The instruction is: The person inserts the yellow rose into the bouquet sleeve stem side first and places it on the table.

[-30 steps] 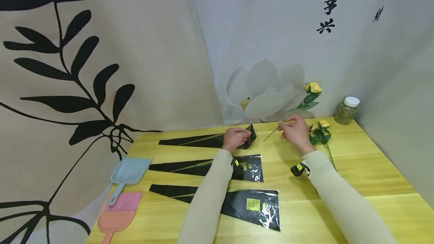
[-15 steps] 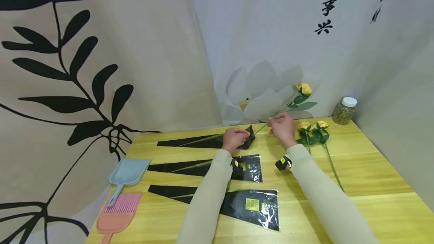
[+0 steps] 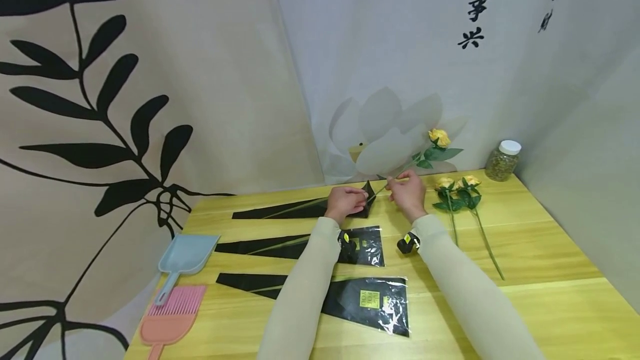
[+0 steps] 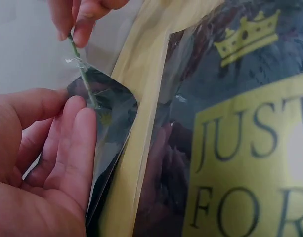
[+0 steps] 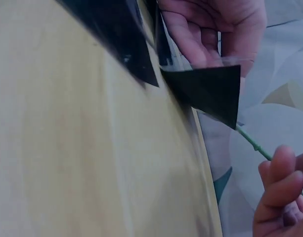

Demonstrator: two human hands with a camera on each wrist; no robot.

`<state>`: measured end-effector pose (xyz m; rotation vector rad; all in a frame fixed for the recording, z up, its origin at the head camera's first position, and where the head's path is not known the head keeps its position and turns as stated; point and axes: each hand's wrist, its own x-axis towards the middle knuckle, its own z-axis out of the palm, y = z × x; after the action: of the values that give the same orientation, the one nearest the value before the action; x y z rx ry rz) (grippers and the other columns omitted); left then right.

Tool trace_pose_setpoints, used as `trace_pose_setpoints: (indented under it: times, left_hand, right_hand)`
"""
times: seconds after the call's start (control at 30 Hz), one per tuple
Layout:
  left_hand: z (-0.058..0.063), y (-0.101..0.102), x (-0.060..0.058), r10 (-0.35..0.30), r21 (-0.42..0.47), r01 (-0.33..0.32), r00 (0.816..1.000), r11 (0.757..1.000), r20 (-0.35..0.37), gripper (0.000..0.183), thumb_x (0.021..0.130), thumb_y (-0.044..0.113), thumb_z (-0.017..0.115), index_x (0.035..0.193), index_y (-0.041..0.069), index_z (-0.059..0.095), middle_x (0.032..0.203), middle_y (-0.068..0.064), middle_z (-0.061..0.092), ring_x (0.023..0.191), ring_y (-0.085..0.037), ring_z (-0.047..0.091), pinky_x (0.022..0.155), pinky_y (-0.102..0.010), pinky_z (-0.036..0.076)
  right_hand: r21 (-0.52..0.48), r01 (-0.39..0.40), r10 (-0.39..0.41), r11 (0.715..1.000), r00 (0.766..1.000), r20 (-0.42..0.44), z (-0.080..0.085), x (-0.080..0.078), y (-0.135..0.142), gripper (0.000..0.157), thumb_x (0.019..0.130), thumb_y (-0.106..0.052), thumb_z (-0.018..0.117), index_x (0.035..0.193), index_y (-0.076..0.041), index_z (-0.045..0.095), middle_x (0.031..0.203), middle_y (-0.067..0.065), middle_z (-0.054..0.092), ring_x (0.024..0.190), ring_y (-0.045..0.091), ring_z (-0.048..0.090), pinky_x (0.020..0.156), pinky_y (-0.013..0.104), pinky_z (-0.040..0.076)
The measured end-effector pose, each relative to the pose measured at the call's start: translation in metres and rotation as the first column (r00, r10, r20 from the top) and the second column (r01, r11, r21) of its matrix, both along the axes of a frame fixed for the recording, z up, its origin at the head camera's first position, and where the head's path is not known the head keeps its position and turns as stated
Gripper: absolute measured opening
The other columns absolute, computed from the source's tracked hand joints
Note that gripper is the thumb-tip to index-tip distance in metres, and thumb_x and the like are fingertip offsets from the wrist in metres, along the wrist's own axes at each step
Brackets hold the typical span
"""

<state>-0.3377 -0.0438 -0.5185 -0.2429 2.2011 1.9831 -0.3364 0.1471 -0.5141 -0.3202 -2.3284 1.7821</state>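
Wooden table (image 3: 550,271); right grip (image 3: 407,194), pinching 1 rose (image 3: 439,138), has neared the black sleeve (image 3: 307,212) left grip (image 3: 346,203) pinches.

L arm (image 3: 302,299) & R arm (image 3: 475,288) both reach fwd, angling in twd each other, in pale long sleeves (image 3: 447,254). L hand (image 3: 346,203) is gripping, its fingers (image 4: 82,143) bent & held close tog. R hand (image 3: 407,193) sits just to its R, slightly farther fwd, fingertips (image 5: 283,160) tog. in a pinch. Hands near each other, approx. level, not touching.
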Motion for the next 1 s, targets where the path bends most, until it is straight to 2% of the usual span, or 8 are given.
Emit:
trace_pose_setpoints:
  times: [0.2, 0.37, 0.6, 0.77, 0.9, 1.0]
  left_hand:
    - [-0.002, 0.001, 0.000, -0.019, 0.041, 0.019, 1.000, 0.999, 0.004, 0.012, 0.091, 0.007, 0.083, 0.103, 0.004, 0.083, 0.098, -0.011, 0.082, 0.073, -0.011, 0.076, 0.070, -0.026, 0.066]
    - [-0.004, 0.003, -0.001, -0.046, 0.065, 0.046, 0.999, 0.997, -0.009, 0.016, 0.092, 0.005, 0.081, 0.107, 0.000, 0.082, 0.100, -0.013, 0.082, 0.072, -0.010, 0.075, 0.071, -0.026, 0.066]
    - [-0.004, 0.006, -0.002, -0.055, 0.056, 0.055, 0.998, 0.997, -0.009, 0.018, 0.096, 0.009, 0.079, 0.112, 0.002, 0.082, 0.102, -0.011, 0.081, 0.076, -0.009, 0.074, 0.072, -0.024, 0.065]
    - [-0.002, 0.011, -0.002, -0.059, 0.079, 0.061, 0.998, 0.995, -0.033, 0.020, 0.096, 0.009, 0.078, 0.114, 0.000, 0.081, 0.099, -0.015, 0.081, 0.073, -0.009, 0.073, 0.071, -0.023, 0.065]
    - [0.000, 0.012, -0.002, -0.058, 0.094, 0.061, 0.997, 0.994, -0.042, 0.017, 0.097, 0.009, 0.078, 0.112, 0.002, 0.082, 0.096, -0.013, 0.080, 0.073, -0.009, 0.072, 0.071, -0.024, 0.065]
    - [0.001, 0.012, -0.001, -0.062, 0.106, 0.067, 0.997, 0.992, -0.043, 0.016, 0.096, 0.010, 0.078, 0.110, 0.003, 0.083, 0.093, -0.011, 0.080, 0.073, -0.009, 0.072, 0.072, -0.024, 0.065]
  right_hand:
    - [0.001, 0.011, -0.011, 1.000, 1.000, 0.006, -0.004, 0.002, -0.003, 0.020, 0.103, -0.021, 0.069, 0.104, -0.009, 0.053, 0.095, 0.016, 0.081, 0.053, 0.021, 0.071, 0.040, 0.025, 0.043]
    - [-0.017, 0.006, -0.006, 1.000, 1.000, -0.002, -0.007, 0.003, -0.007, 0.020, 0.101, -0.019, 0.069, 0.106, -0.008, 0.053, 0.096, 0.018, 0.081, 0.048, 0.010, 0.066, 0.040, 0.025, 0.045]
    - [-0.070, -0.020, 0.023, 0.997, 0.999, 0.030, -0.011, 0.005, -0.015, 0.022, 0.101, -0.020, 0.070, 0.107, -0.007, 0.053, 0.097, 0.016, 0.082, 0.054, 0.016, 0.071, 0.041, 0.028, 0.050]
    - [-0.096, -0.020, 0.024, 0.995, 0.999, 0.040, -0.013, 0.006, -0.022, 0.022, 0.099, -0.019, 0.072, 0.107, -0.006, 0.055, 0.094, 0.015, 0.082, 0.056, 0.021, 0.072, 0.039, 0.025, 0.046]
    - [-0.090, -0.024, 0.029, 0.996, 0.999, 0.045, -0.014, 0.005, -0.028, 0.021, 0.098, -0.019, 0.073, 0.105, -0.006, 0.057, 0.080, 0.005, 0.080, 0.050, 0.016, 0.065, 0.040, 0.024, 0.044]
    - [-0.066, -0.027, 0.030, 0.997, 0.998, 0.052, -0.015, 0.006, -0.031, 0.023, 0.098, -0.021, 0.074, 0.103, -0.006, 0.058, 0.065, -0.004, 0.071, 0.045, 0.011, 0.059, 0.041, 0.024, 0.042]
